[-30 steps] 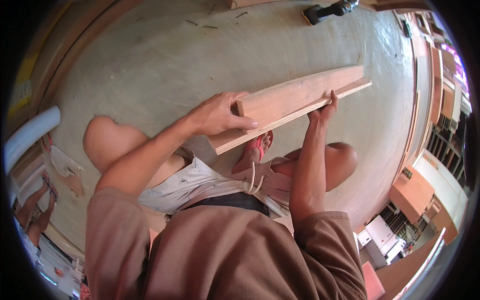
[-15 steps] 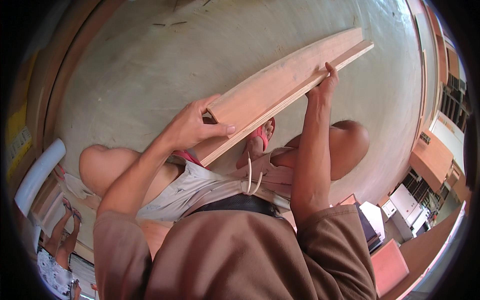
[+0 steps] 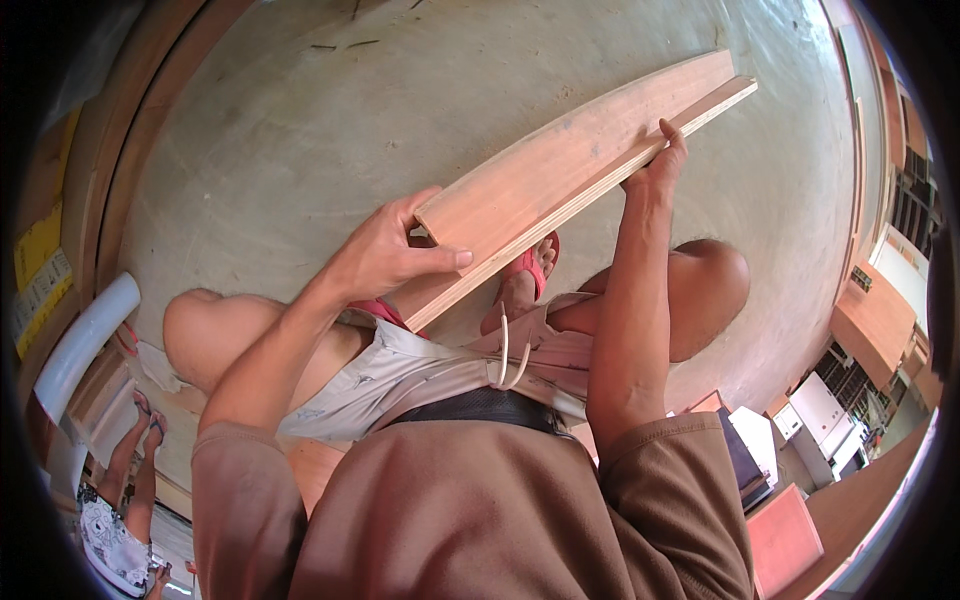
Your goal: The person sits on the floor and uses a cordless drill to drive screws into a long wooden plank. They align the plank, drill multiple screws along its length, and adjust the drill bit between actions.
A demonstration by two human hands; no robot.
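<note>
Two long plywood boards meet along their length at an angle, slanting from my lap up toward the far right. The upright board (image 3: 570, 140) stands on the flat board (image 3: 520, 232), whose layered edge faces me. My left hand (image 3: 400, 248) grips the near end, its thumb on the flat board and its fingers behind the upright one. Farther along, my right hand (image 3: 660, 160) holds the flat board from beneath, with the thumb over its edge. Whether the two boards are fastened together cannot be seen.
Grey floor (image 3: 280, 130) lies beyond the boards, with thin dark scraps (image 3: 345, 45) on it. A pale blue roll (image 3: 88, 345) and another person's legs (image 3: 135, 470) are at the left. Wooden panels and a brown cabinet (image 3: 875, 315) stand at the right.
The far end of the boards and my right hand have shifted slightly right and up. My left hand keeps its hold, almost unmoved.
</note>
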